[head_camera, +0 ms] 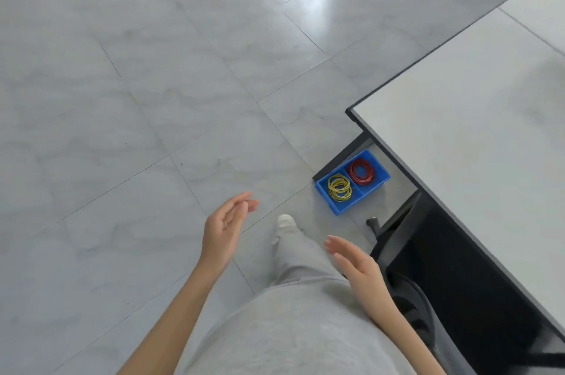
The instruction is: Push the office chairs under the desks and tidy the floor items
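One black office chair (406,255) is seen tucked under the white desk (477,142); other chairs are out of view. The blue tray (336,212) of coiled wires lies on the floor at the desk corner, judged not yet tidied. Left hand (224,228) and right hand (356,264) are held forward, fingers relaxed and apart, nothing gripped.

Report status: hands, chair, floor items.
Left hand and right hand open, empty. Black office chair under white desk. Blue two-compartment plastic tray on floor, path unobstructed.
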A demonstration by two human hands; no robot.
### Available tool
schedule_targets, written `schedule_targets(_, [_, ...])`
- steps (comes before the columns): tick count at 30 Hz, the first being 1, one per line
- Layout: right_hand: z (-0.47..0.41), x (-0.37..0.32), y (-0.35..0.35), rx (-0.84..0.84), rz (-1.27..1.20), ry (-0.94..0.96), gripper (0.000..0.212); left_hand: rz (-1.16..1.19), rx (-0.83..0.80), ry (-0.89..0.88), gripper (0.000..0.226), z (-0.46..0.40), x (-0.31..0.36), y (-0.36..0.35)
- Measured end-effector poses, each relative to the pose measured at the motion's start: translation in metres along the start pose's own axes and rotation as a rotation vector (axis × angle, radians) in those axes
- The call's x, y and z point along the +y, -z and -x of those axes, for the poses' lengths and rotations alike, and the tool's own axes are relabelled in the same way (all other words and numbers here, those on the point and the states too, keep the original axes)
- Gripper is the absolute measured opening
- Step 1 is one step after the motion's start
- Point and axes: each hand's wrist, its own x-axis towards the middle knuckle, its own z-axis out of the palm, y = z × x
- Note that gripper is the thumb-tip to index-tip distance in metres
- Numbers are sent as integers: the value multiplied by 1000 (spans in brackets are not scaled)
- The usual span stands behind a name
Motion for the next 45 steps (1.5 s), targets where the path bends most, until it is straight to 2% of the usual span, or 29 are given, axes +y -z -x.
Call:
schedule_targets(6, [-156, -72, -17, -91, 34, 45, 27, -20, 102, 67, 16, -102, 10, 24])
schedule_targets(11, [-292, -190, -18, -120, -10, 191, 30, 27, 297, 92, 23, -187, 44, 51])
schedule_targets(17, [-425, -290, -16, -110, -52, 294, 30, 55, 333, 84, 26, -314, 83, 53])
schedule_targets(21, [-501, -310, -7, -38, -81, 224, 28, 24, 235, 58, 27, -427, 109, 42])
schedule_targets(24, [-542, -318, 4, 37, -114, 116, 27, -28, 76, 27, 27, -523, 140, 31])
schedule_targets(28, [-568, -333, 24, 223, -238, 0, 28, -113, -158, -45, 20, -640, 200, 6])
schedule_targets(36, [-657, -366, 103, 595, -464, -123, 29, -260, -546, -126, 25, -841, 293, -124])
schedule_targets(40, [-744, -378, 176, 670, -511, -117, 28, -310, -618, -137, 20, -912, 310, -199])
schedule_targets(45, [-864, -428, 311, 666, -504, -28, 34, -264, -548, -78, 27, -978, 347, -281])
